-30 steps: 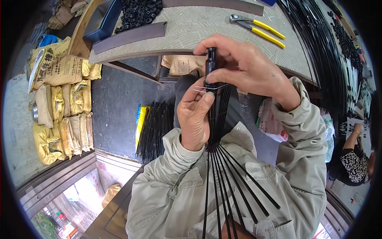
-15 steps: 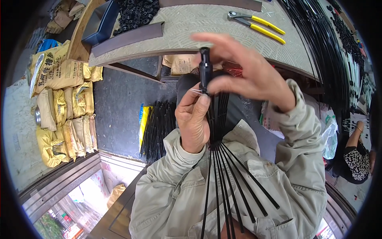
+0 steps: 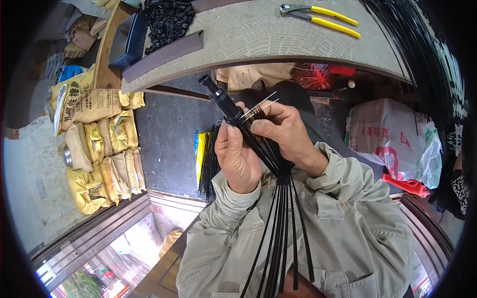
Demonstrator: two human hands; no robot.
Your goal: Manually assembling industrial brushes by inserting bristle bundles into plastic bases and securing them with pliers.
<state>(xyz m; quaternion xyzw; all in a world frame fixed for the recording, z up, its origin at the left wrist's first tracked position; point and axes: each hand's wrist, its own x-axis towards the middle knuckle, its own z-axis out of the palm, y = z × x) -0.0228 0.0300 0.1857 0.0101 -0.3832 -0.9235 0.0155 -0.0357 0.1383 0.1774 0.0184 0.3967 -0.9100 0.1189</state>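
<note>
An umbrella frame is in front of my chest, its black tubular end piece (image 3: 222,101) tilted up to the left. Its thin black ribs (image 3: 282,218) gather into a dark cluster and fan down over my jacket. My left hand (image 3: 237,161) is closed around the frame just below the tube, thumb on top. On the other side, my right hand (image 3: 290,134) pinches the black ribs close to the tube. Several thin pale wires (image 3: 268,103) stick out between the hands, past the right fingers. The fingertips hide where they join.
Yellow-handled pincers (image 3: 323,21) lie on the workbench (image 3: 258,42) ahead. A heap of small black parts (image 3: 171,25) sits there beside a blue bin (image 3: 126,40). Stacked sacks (image 3: 94,144) stand left, a white sack (image 3: 380,131) right. Long black rods (image 3: 412,39) lie at far right.
My right hand has come down from beside the tube to the ribs and closed on them. The tube has tipped from upright toward the left. The wires now stick out to the right.
</note>
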